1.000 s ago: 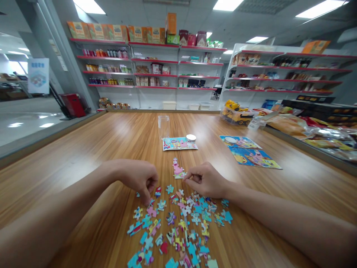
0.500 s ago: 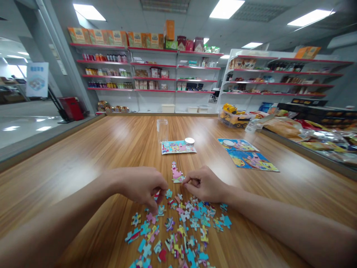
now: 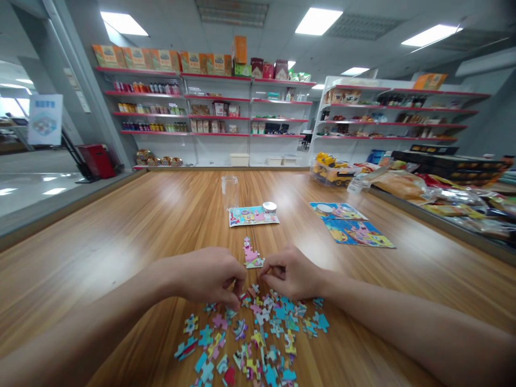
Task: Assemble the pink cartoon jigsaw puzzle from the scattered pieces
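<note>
A small joined section of jigsaw puzzle (image 3: 252, 255), showing a pink cartoon figure, lies on the wooden table beyond my hands. My left hand (image 3: 213, 277) hovers low at the far edge of the loose puzzle pieces (image 3: 262, 317), thumb and fingers curled together and pointing down; whatever is between the tips is hidden. Just right of the joined section, my right hand (image 3: 292, 273) rests with its fingers pinched close to the section's lower right corner. I cannot make out what those fingertips hold. The loose pieces are mostly light blue, pink and yellow.
Behind the section lies a picture card (image 3: 253, 216) with a white lid (image 3: 270, 207) on it and a clear jar (image 3: 230, 192) beside it. Two blue picture sheets (image 3: 358, 232) lie to the right. A toy-filled bin (image 3: 332, 171) and packaged goods (image 3: 439, 199) are farther right.
My left hand has moved slightly right and now covers where a teal piece lay. My right hand stays beside the joined section. The whole view has shifted a little.
</note>
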`<state>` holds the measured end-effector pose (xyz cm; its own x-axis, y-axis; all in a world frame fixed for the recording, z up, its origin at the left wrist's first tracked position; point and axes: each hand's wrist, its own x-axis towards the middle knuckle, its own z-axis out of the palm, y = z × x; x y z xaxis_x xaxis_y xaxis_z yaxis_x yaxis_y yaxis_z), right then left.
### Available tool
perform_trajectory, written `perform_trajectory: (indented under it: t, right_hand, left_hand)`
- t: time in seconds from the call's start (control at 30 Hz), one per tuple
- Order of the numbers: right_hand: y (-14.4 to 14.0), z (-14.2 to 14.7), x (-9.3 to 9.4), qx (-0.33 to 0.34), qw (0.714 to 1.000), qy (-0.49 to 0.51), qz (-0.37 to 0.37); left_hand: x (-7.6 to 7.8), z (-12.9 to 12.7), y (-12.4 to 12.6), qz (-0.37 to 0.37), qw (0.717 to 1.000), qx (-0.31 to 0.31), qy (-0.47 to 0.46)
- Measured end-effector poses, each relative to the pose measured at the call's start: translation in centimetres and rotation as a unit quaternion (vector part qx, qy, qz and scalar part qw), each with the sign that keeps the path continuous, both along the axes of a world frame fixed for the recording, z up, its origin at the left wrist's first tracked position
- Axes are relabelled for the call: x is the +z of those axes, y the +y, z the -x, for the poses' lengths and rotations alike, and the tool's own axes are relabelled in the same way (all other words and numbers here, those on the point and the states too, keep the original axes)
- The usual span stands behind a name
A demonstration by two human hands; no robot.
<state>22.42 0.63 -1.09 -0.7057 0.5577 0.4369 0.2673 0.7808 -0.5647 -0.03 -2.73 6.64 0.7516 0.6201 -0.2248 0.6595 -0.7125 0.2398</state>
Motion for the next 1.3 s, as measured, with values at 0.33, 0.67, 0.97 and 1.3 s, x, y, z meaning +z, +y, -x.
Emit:
perform_trajectory:
  t: [0.33,0.67,0.97,1.3]
  right_hand:
    - [-0.2,0.0,0.5,0.057,0.998,0.012,0.000]
    - [-0.1,0.0,0.2,0.009,1.000,0.004,-0.015]
    - [-0.1,0.1,0.2,0.010,1.000,0.002,-0.022]
    - [0.2,0.2,-0.1,-0.082,0.996,-0.021,-0.032]
  left_hand:
    - [-3.2,1.1,2.0,-0.127,0.975,-0.046,-0.175]
    - [-7.4,1.6,3.8,-0.189,0.898,-0.047,-0.394]
    - [-6.9,1.5,3.4,-0.186,0.929,-0.084,-0.309]
    - [-6.7,1.4,3.4,-0.145,0.938,-0.087,-0.302]
